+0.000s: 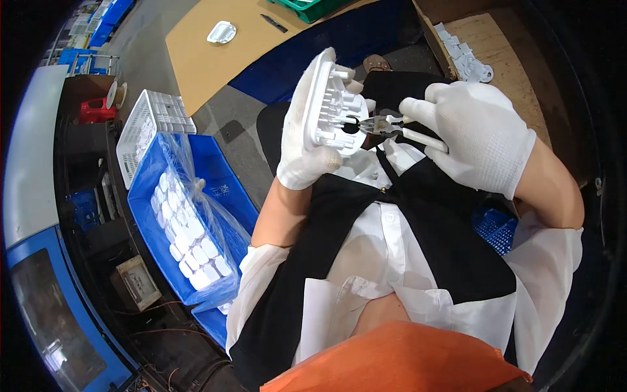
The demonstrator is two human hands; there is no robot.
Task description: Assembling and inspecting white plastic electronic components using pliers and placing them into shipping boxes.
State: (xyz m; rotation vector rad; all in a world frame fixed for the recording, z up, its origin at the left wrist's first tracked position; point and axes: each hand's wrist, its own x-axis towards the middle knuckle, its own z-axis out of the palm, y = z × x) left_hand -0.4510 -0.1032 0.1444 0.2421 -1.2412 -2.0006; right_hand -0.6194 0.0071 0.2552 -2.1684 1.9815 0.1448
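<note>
My left hand, in a white knit glove, grips a white molded plastic part by its flat back and rim. Posts and ribs on the part's inner side face right. My right hand, gloved the same way, is closed around white-handled pliers. The metal jaws of the pliers reach in among the part's posts; whether they pinch one I cannot tell. In my lap below lie more white plastic pieces, partly hidden by the part and my hands.
A tan tabletop ahead holds a white part, a dark pen-like tool and a green crate. At left stand a white basket and a plastic-lined blue bin of white parts. More white pieces sit in a box at right.
</note>
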